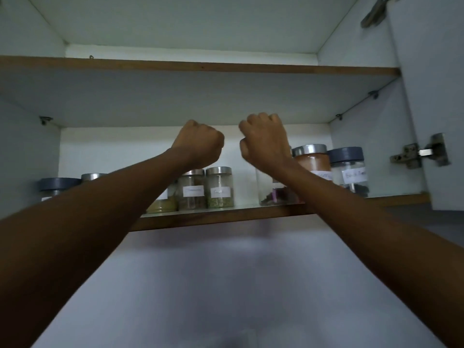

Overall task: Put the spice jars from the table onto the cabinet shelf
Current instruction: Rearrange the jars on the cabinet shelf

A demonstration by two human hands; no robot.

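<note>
Both my arms reach up into the open cabinet. My left hand (200, 143) is a fist with nothing visible in it, above two small steel-lidded spice jars (219, 188) on the lower shelf (213, 217). My right hand (265, 141) is also curled, in front of the top of a clear jar (270, 190), whose lid it hides. No jar shows between its thumb and fingers. To the right stand a brown-filled jar (312, 158) and a grey-lidded jar (350, 169). More jars, one grey-lidded (56, 185), are partly hidden behind my left forearm.
The upper shelf (200, 67) holds nothing that I can see from below. The cabinet door (437, 96) hangs open on the right, with its hinge (419, 153) at jar height. Between the small jars and the clear jar is a gap of bare shelf.
</note>
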